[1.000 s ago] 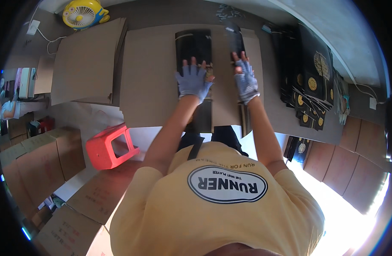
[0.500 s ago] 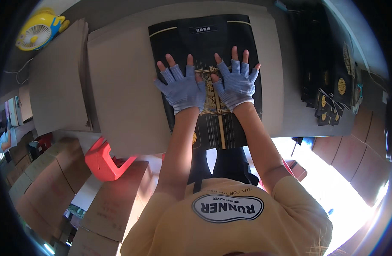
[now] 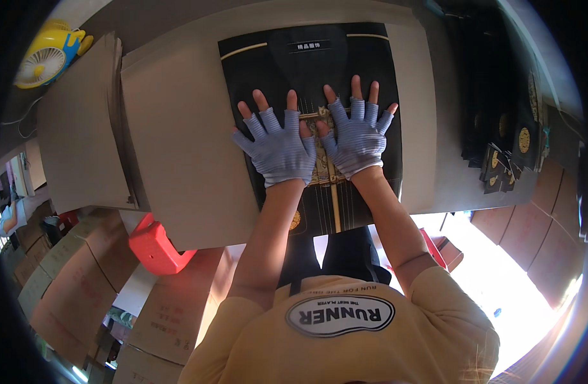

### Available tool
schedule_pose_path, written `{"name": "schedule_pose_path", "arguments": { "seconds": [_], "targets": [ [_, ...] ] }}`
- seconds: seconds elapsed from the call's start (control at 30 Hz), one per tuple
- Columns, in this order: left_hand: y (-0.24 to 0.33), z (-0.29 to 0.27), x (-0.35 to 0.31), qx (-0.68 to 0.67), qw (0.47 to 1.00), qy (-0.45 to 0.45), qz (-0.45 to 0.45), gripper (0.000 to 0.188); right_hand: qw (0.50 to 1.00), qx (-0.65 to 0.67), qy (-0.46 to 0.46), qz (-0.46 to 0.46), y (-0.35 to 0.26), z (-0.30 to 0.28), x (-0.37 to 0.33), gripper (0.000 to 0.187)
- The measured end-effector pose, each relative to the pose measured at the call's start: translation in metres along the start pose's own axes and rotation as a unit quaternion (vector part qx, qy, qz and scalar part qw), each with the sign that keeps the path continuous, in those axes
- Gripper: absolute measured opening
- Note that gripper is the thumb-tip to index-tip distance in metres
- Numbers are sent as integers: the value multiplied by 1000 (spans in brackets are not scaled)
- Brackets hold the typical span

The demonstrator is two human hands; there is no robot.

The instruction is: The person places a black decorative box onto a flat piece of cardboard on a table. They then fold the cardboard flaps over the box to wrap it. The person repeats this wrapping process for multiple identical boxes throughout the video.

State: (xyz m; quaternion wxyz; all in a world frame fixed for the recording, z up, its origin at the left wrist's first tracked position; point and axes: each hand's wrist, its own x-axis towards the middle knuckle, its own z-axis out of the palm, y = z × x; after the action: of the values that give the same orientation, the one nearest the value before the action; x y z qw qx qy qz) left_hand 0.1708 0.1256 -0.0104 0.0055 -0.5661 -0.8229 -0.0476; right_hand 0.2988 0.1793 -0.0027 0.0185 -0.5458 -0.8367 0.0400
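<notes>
A black printed sheet or flat bag (image 3: 313,70), with gold lines and a gold patterned band down its middle, lies flat in front of me; which of the two it is I cannot tell. My left hand (image 3: 278,148) rests palm down on its left half, fingers spread. On the right half lies my right hand (image 3: 360,137), flat as well, with its fingers apart. Both wear grey-blue fingerless gloves, and the thumbs come close together over the gold band. Beneath the black piece is a large sheet of grey-brown cardboard (image 3: 179,141).
Stacked cardboard sheets (image 3: 82,128) lie at the left, with a yellow and blue fan (image 3: 47,57) behind them. Black and gold pieces (image 3: 499,121) are piled at the right. A red plastic stool (image 3: 154,246) and cardboard boxes (image 3: 163,320) stand below the table's near edge.
Both hands stay flat and spread on the black piece. They and the sheet appear slightly lower in view, along with the table, as the view shifts a little.
</notes>
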Motion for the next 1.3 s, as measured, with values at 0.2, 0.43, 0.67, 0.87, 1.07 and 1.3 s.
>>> {"name": "schedule_pose_path", "arguments": {
  "seconds": [0.2,0.43,0.67,0.87,1.07,1.3],
  "targets": [
    [-2,2,-7,-39,998,34,24,50,1000,-4,15,-5,1,-3,1,58],
    [-15,8,1,-62,991,103,56,50,998,-5,60,-26,-3,-6,3,60],
    [-12,-6,3,-12,994,80,71,49,996,-26,75,-43,-1,-1,1,61],
    [-10,-8,-4,3,996,71,62,51,997,-10,71,-32,-5,0,0,63],
    [29,-5,-129,-218,968,-67,104,66,997,-49,53,-24,-9,-4,-3,67],
    [21,3,-132,-257,962,-45,75,66,994,-24,88,-55,8,24,0,62]
  ]
}}
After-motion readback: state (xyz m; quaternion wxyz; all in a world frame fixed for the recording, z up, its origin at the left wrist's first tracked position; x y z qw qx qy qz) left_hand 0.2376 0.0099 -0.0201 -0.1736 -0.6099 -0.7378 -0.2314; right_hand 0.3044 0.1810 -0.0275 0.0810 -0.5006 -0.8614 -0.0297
